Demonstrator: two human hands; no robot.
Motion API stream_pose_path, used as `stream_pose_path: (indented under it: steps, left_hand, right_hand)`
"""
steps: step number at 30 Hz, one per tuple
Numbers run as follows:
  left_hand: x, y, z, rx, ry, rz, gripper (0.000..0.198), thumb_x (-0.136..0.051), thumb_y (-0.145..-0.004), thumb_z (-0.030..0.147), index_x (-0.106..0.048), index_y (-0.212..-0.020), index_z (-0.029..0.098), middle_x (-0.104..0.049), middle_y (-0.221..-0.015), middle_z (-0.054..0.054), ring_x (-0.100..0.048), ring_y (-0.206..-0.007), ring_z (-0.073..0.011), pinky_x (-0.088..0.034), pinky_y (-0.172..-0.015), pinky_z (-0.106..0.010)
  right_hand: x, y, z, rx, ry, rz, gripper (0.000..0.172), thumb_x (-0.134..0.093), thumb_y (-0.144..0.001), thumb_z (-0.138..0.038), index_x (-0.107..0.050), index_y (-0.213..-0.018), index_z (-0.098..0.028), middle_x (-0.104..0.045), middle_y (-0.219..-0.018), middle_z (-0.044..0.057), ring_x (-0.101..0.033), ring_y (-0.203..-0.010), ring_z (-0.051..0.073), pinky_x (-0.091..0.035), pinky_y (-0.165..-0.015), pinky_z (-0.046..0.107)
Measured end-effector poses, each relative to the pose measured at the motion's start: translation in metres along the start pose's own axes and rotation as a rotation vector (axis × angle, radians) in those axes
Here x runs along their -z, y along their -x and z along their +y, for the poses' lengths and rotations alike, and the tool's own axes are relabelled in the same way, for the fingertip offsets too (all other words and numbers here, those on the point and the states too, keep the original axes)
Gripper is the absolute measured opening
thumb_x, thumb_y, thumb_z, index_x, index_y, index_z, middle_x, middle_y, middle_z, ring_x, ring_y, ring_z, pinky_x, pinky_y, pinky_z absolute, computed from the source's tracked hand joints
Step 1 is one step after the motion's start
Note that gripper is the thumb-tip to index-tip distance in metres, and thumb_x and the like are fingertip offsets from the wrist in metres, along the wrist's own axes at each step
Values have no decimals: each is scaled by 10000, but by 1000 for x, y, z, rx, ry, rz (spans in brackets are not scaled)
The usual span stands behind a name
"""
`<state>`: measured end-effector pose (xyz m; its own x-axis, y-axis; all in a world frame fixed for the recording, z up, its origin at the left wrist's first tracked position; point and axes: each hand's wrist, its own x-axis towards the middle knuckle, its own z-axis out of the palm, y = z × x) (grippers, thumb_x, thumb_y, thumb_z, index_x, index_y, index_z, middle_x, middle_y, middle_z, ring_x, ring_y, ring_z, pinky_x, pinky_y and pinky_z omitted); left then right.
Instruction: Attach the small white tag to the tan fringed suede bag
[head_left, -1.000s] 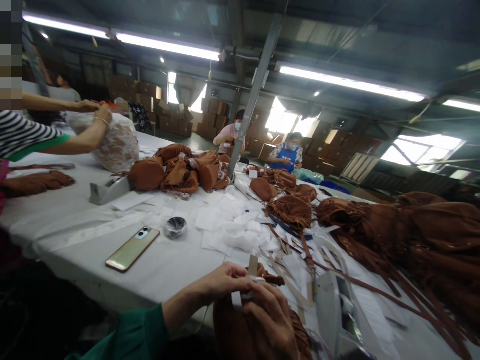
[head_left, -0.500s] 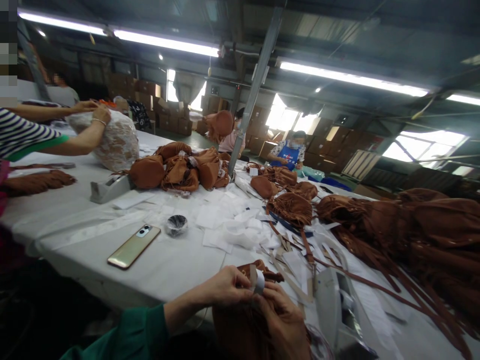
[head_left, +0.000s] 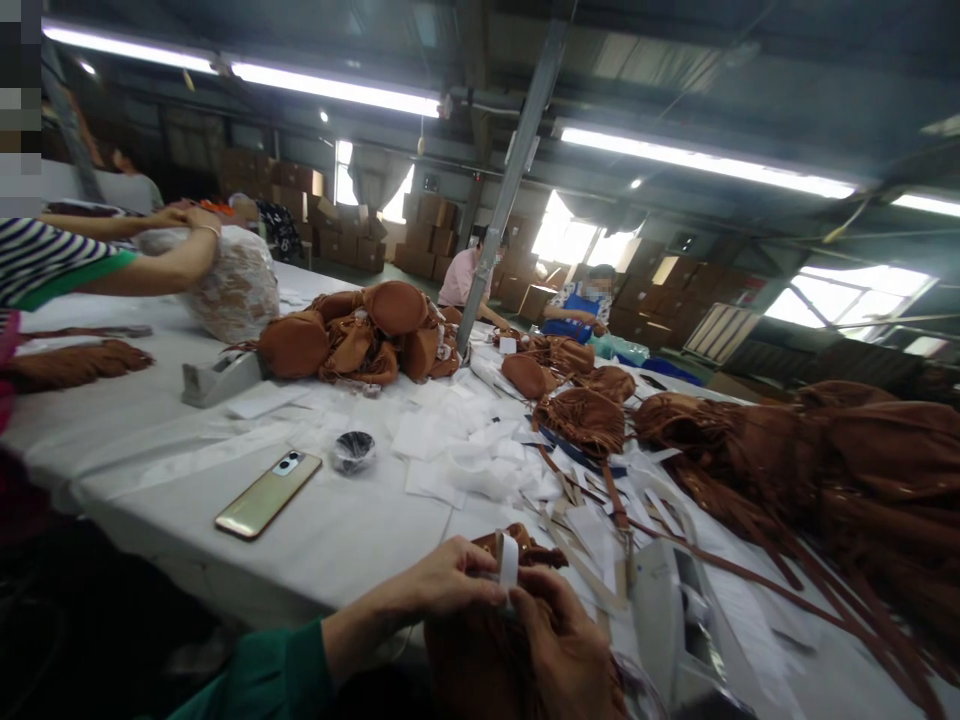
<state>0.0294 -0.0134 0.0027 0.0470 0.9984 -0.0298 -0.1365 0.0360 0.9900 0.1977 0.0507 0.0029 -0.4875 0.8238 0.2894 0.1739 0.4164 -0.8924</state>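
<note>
Head view, workshop table. At 6 o'clock in my frame, my left hand (head_left: 450,585) and right hand (head_left: 559,640) meet over a brown fringed bag (head_left: 487,655) at the near table edge. The fingers of both hands pinch a small white strip (head_left: 508,562), which stands upright between them just above the top of the bag; both hands are closed on it. A green sleeve (head_left: 262,675) covers my left forearm at 7 o'clock.

On the white table (head_left: 150,440), a gold phone (head_left: 268,493) lies face down at 9 o'clock of my hands, with a small dark roll (head_left: 353,450) just beyond it. White paper slips (head_left: 465,450) lie scattered at 12 o'clock. A grey tape dispenser (head_left: 221,377) sits at 10 o'clock, near a heap of brown bags (head_left: 360,335). A large pile of fringed bags (head_left: 825,470) fills the 3 o'clock side. At far 10 o'clock, another person's arms (head_left: 150,265) press on a clear plastic sack (head_left: 236,285).
</note>
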Motion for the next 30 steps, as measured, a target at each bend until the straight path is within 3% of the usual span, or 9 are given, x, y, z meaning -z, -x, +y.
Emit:
stream_pose_path:
  steps: [4, 6, 10, 14, 17, 20, 23, 26, 30]
  left_hand:
    - [0, 2, 1, -12, -33, -16, 354, -695, -695, 416, -742, -878, 117, -585, -686, 2, -470, -633, -131, -358, -615, -231]
    - [-1, 6, 5, -17, -110, -42, 343, -678, -721, 407, -746, -901, 123, -613, -723, -11, -498, -663, -145, -373, -621, -230]
    - [-6, 12, 13, 10, -295, -65, 291, -674, -722, 366, -756, -911, 160, -645, -729, 0, -536, -692, -164, -402, -626, -225]
    - [-6, 13, 16, -21, -429, -67, 236, -655, -711, 297, -755, -882, 168, -612, -668, 20, -502, -641, -138, -371, -583, -206]
    - [-5, 11, 11, -25, -451, -50, 202, -627, -721, 284, -743, -826, 156, -563, -622, 28, -456, -606, -122, -338, -556, -205]
    - [-5, 6, 2, 4, -390, 24, 193, -616, -719, 292, -713, -772, 134, -499, -598, 35, -414, -580, -113, -308, -537, -212]
    - [-6, 0, -2, 16, -267, 61, 217, -612, -716, 316, -697, -759, 120, -465, -588, 36, -389, -564, -108, -297, -534, -219]
    - [-8, -2, -1, -11, -146, 21, 225, -609, -710, 331, -685, -732, 120, -457, -577, 40, -365, -558, -100, -298, -541, -219]
    - [-7, -1, 1, 0, -149, -5, 231, -614, -703, 345, -636, -663, 118, -433, -552, 46, -339, -542, -91, -255, -506, -219]
  right_hand:
    - [9, -5, 6, -104, -24, -60, 425, -700, -745, -486, -677, -1047, -187, -718, -970, 114, -687, -873, 293, -583, -766, 397]
    - [17, -12, 1, -191, -126, -203, 499, -730, -721, -477, -656, -1112, -177, -714, -1000, 115, -686, -883, 294, -583, -756, 396]
    - [28, -26, -22, -264, -306, -558, 394, -728, -740, -452, -708, -1003, -159, -724, -939, 92, -676, -880, 280, -556, -776, 386]
    - [28, -27, -26, -309, -331, -567, 354, -735, -724, -472, -726, -853, -142, -722, -810, 65, -667, -721, 230, -542, -666, 331]
    - [24, -24, -13, -256, -185, -468, 315, -728, -731, -453, -717, -800, -146, -716, -764, 53, -657, -686, 219, -534, -624, 308]
    - [21, -19, -2, -79, 85, -174, 315, -697, -763, -456, -703, -902, -172, -701, -744, 47, -656, -683, 229, -544, -585, 317]
    - [21, -12, 2, 353, 328, 45, 273, -647, -830, -400, -682, -1031, -219, -698, -881, 68, -658, -822, 248, -565, -695, 362]
    - [22, -5, 2, 709, 504, -19, 207, -588, -890, -316, -678, -1065, -250, -692, -972, 71, -644, -897, 248, -555, -764, 386]
    - [22, -1, 3, 807, 615, -104, 231, -559, -913, -268, -636, -1125, -222, -689, -1000, 72, -634, -906, 250, -549, -764, 399]
